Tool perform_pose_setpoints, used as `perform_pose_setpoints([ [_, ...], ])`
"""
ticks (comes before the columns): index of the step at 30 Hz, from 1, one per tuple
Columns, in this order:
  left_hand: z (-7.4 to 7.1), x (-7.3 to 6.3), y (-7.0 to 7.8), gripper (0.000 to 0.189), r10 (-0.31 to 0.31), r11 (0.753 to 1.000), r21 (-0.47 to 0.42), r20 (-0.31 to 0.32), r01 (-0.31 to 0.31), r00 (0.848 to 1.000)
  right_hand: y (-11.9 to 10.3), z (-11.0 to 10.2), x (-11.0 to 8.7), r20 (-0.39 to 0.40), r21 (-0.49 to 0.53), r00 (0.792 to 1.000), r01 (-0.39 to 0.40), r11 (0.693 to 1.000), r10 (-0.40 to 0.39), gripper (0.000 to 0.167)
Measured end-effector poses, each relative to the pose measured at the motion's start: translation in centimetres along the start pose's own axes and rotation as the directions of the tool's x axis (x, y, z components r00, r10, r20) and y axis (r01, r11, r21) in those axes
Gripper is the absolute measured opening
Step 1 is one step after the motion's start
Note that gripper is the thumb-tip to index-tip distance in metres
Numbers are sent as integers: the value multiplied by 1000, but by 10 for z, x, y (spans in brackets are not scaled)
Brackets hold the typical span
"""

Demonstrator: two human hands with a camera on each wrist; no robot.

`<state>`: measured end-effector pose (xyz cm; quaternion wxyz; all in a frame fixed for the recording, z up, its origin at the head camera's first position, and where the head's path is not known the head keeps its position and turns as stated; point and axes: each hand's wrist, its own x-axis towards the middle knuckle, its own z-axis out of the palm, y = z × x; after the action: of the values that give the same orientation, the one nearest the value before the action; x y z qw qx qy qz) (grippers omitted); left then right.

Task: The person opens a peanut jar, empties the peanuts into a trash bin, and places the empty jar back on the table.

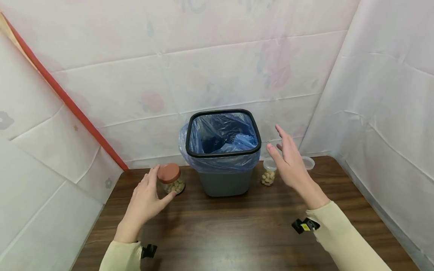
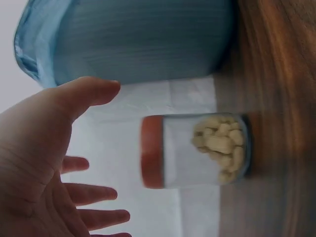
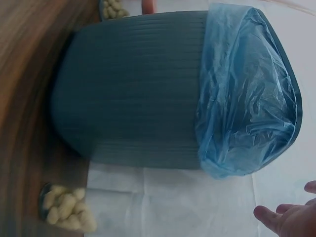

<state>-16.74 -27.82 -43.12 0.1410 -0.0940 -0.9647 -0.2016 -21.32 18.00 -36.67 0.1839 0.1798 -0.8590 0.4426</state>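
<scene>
A clear jar [image 2: 180,150] with a reddish-brown lid [image 1: 168,173] stands upright on the table, partly filled with pale peanut-like pieces. My left hand [image 1: 145,197] is beside it, fingers and thumb spread around its near side; the left wrist view shows a gap between hand and jar. In the middle stands a grey bin [image 1: 225,182] with a black rim and a blue plastic bag [image 1: 242,141] lining it. My right hand [image 1: 289,162] hovers right of the bin, fingers extended and holding nothing. Near it is a clear container [image 1: 268,177] with similar pale pieces.
A clear round lid-like piece [image 1: 307,163] lies at the back right, partly behind my right hand. The brown wooden table [image 1: 217,229] is bordered by white printed sheets [image 1: 217,75] at the back and sides. A red strip [image 1: 68,99] runs down the left corner.
</scene>
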Motion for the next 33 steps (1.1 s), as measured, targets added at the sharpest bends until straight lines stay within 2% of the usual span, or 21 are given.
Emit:
perform_pose_setpoints([
  [7,25,13,-13,116,-31,999,17,-38,32,999,-9,10,29,41,16,999,20,1000,-21,73],
  [10,35,19,-17,117,-44,999,-3,-49,44,998,-11,15,37,66,14,998,16,1000,-17,74],
  [15,47,28,-21,120,-75,997,6,-37,75,996,-15,21,45,104,9,994,-15,1000,14,77],
  [18,52,31,-23,122,-111,994,-27,-24,110,994,-17,24,47,108,5,994,-23,1000,22,80],
  [22,60,34,-25,127,-187,975,-130,-23,183,982,-15,30,49,126,-28,991,-33,999,36,83],
  [27,69,34,-25,130,-286,938,-217,-47,269,957,-12,38,50,150,-45,987,-47,998,54,88],
  [30,75,37,-26,130,-311,928,-236,-71,287,948,-11,39,51,144,-42,988,-50,998,56,86],
  [33,82,39,-26,129,-307,930,-243,-103,275,946,-9,38,52,140,-42,989,-51,998,57,82],
])
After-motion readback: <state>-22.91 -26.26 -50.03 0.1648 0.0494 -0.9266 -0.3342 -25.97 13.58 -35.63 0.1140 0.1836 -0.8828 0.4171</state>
